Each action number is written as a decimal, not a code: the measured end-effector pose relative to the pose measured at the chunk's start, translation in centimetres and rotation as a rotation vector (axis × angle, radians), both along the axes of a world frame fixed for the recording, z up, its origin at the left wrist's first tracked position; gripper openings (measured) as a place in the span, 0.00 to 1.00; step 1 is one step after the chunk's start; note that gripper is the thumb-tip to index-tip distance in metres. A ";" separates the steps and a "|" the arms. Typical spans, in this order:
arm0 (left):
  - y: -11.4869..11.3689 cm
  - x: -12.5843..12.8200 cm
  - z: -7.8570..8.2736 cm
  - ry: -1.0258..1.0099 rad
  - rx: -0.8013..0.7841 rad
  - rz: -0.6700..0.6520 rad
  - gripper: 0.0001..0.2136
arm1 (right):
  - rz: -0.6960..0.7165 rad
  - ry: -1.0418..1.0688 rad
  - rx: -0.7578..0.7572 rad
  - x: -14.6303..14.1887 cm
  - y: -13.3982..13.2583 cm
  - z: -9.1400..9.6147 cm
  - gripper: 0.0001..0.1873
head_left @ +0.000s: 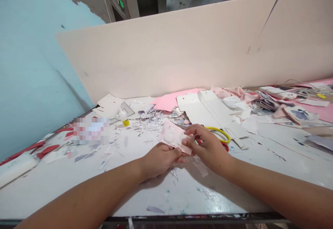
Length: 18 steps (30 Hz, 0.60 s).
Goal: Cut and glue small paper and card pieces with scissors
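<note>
On my feed, the blue wall (33, 66) filled the far left, and a white block (15, 169) lay on the left edge of the desk (182, 201), just left of a pixelated patch (91, 130) that I could not make out. Further right, paper scraps (151, 123) lay heaped toward the far side, where a pale board (166, 55) stood, probably to stop litter sliding off. The left hand (160, 161), nearly closed, pinched the near edge of a pink-and-white paper piece (173, 137). The right hand (208, 149), also nearly closed, pinched its right edge, so the piece stayed lifted clear of the litter. Just beyond lay a yellow loop (221, 133), then a long white card (210, 112) and, far right, a butterfly-printed card (299, 114).
</note>
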<state>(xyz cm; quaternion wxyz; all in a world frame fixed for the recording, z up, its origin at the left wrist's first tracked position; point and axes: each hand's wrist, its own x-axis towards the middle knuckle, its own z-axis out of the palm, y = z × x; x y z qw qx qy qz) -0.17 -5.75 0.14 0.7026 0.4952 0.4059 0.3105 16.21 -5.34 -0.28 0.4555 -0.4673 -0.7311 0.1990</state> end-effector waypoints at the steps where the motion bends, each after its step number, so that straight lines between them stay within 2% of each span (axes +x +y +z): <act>1: 0.0 0.0 -0.1 -0.009 0.006 0.008 0.15 | 0.007 0.026 -0.022 0.0 0.0 0.0 0.04; 6: 0.0 0.0 -0.3 -0.022 0.010 0.008 0.17 | 0.024 0.128 -0.136 -0.1 0.0 0.2 0.05; 13: 0.0 -0.1 -0.2 0.019 0.004 0.012 0.16 | -0.008 0.096 -0.048 -0.3 -0.1 0.3 0.03; 18: 0.1 -0.2 0.1 -0.028 0.060 -0.048 0.17 | -0.021 0.076 -0.082 -0.2 -0.2 0.5 0.03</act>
